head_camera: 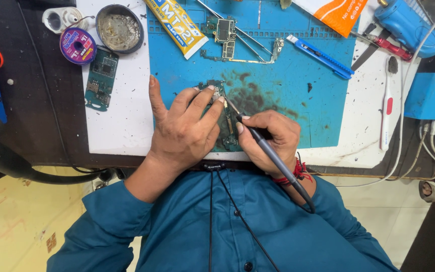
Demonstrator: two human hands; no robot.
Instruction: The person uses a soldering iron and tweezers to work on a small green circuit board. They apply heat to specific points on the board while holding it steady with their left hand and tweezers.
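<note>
My left hand [182, 128] lies flat on a small green circuit board [227, 126] on the blue work mat [288, 85], fingertips pinning the board's upper end. My right hand [270, 138] grips a dark soldering iron [268, 151] like a pen. Its metal tip touches the board just beside my left fingertips. The iron's cable runs back over my right wrist. Most of the board is hidden under both hands.
Another bare board frame [227, 40] and tweezers lie at the mat's top. A yellow tube [174, 22], round tin [120, 27], solder spool [78, 46], green board [101, 78], blue cutter [320, 56], toothbrush [387, 106], red screwdriver [386, 44] and blue tool [411, 25] surround it.
</note>
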